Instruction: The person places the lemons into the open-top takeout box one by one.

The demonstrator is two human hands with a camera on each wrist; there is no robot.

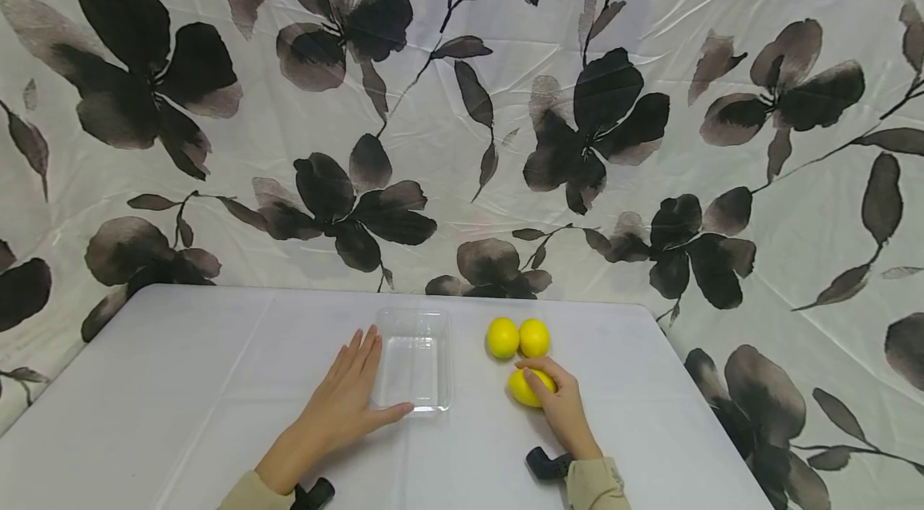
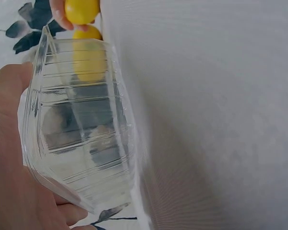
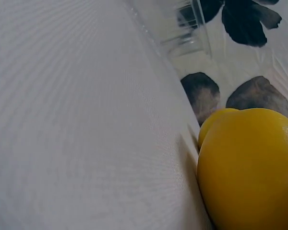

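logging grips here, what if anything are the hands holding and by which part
The right hand holds the nearest yellow fruit by its upper right side, between thumb and fingers. The left hand rests against the clear tray, not gripping it.

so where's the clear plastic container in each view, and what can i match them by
Head: the clear plastic container is left of centre, lower half, by the left hand.
Left wrist: large, in the left half.
Right wrist: top edge, right of centre, partly cut off.
Shared landmark: the yellow fruit in the right hand.
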